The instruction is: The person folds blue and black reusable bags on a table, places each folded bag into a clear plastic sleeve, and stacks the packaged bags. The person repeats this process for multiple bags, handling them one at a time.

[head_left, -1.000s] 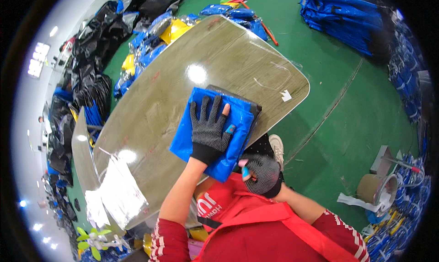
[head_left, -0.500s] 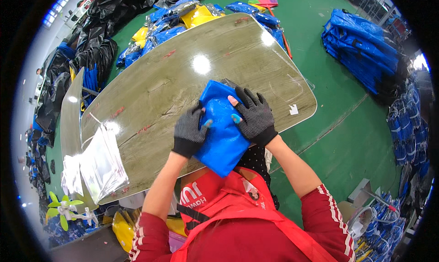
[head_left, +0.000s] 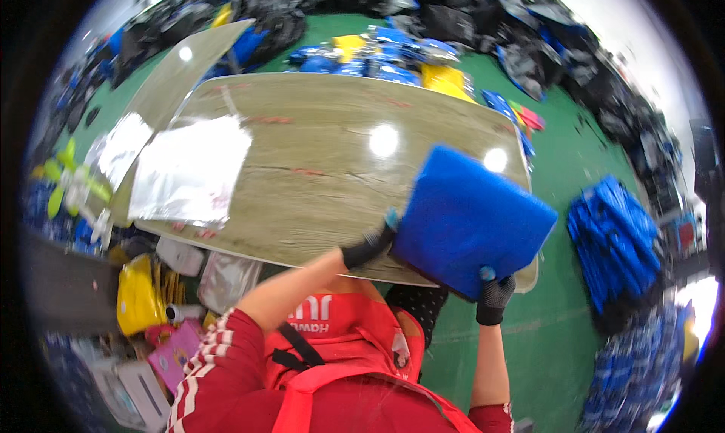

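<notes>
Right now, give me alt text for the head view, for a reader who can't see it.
Two gloved hands, left hand and right hand, hold a folded blue item lifted over the wooden table's near edge. Clear plastic bags lie on the table's left.

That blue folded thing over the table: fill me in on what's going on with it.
A person in a red top holds the blue folded item up off the wooden table, tilted, with both gloved hands. The left hand grips its left edge and the right hand its lower edge. A stack of clear plastic bags lies at the table's left end, and piles of blue goods sit on the green floor.
</notes>
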`<state>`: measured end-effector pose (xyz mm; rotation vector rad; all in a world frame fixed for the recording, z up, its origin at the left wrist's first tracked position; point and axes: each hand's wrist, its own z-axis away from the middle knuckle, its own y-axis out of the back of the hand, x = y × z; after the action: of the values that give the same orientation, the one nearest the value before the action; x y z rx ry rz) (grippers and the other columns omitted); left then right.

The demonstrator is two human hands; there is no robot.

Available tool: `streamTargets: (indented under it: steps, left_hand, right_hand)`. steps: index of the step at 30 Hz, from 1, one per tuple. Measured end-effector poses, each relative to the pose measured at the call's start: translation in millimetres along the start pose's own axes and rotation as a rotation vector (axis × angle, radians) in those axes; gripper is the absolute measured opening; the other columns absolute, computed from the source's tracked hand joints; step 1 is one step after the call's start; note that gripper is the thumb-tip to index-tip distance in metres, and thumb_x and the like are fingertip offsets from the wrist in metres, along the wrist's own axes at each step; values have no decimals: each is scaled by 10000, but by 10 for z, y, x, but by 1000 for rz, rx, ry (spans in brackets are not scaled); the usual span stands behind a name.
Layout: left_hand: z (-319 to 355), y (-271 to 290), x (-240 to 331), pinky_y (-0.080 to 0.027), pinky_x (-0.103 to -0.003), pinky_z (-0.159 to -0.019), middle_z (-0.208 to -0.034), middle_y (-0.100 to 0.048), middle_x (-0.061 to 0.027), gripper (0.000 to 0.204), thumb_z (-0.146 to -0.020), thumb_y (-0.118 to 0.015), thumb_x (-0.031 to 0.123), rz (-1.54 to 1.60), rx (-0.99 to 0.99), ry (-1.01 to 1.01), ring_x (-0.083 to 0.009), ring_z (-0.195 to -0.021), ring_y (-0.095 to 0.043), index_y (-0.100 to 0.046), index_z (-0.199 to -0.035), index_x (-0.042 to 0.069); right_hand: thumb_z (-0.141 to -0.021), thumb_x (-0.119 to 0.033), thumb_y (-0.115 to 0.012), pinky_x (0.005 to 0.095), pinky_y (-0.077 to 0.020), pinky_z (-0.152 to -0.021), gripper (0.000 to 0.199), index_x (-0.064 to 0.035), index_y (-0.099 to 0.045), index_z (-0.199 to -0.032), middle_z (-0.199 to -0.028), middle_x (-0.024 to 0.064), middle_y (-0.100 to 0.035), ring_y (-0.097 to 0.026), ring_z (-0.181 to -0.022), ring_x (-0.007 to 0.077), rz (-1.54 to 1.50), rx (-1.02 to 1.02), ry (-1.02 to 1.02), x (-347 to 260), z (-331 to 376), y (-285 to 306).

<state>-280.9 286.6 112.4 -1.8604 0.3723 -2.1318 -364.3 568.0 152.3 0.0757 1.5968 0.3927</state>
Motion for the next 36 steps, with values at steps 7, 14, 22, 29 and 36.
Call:
streamTargets:
  steps: [7,14,22,29,36]
  left_hand:
    - [672,768,415,-499,-477,-730,-884,-649,-234,308,-883,-521,349,-1417,115,-198,-383,-839,-632,-645,-1033,110]
    - [1801,3815,1300,-453,-425,-843,-865,-638,-108,262,-666,-697,325,-1638,1336,231,-315,-905,-587,-664,-838,129]
    - [1726,3756,1148,-472,-425,-764,-845,-653,-132,191,-797,-587,259,-1336,1280,-281,-341,-830,-592,-691,-806,100]
    - [900,1612,556,-385,-435,-1011,-969,-651,-133,130,-745,-620,139,-1184,477,-427,-312,-1025,-582,-634,-845,56]
    - [770,1271,362,-162,-567,-1110,-1234,-559,-120,184,-689,-682,181,-1398,300,-415,-359,-1266,-402,-575,-800,78]
  right_hand:
    - [-825,-256,-692,411,-484,-902,676,-15,-381,-1376,-1277,170,-527,-562,-1089,290,-442,-521,-358,-11,-236,-695]
    - [-821,-356,-676,460,-447,-955,743,-6,-350,-1390,-1314,184,-501,-538,-1138,329,-400,-578,-540,149,-384,-562]
    - [-823,-367,-679,483,-424,-987,753,-27,-340,-1403,-1333,184,-491,-530,-1148,339,-425,-456,-571,138,-321,-604]
    - [-782,-350,-704,446,-438,-978,805,-25,-319,-1410,-1333,175,-469,-514,-1165,309,-516,-470,-446,-108,-309,-458]
    - [-762,-303,-709,409,-472,-920,732,10,-414,-1354,-1249,171,-549,-579,-1067,279,-230,-591,-475,-426,-208,-261]
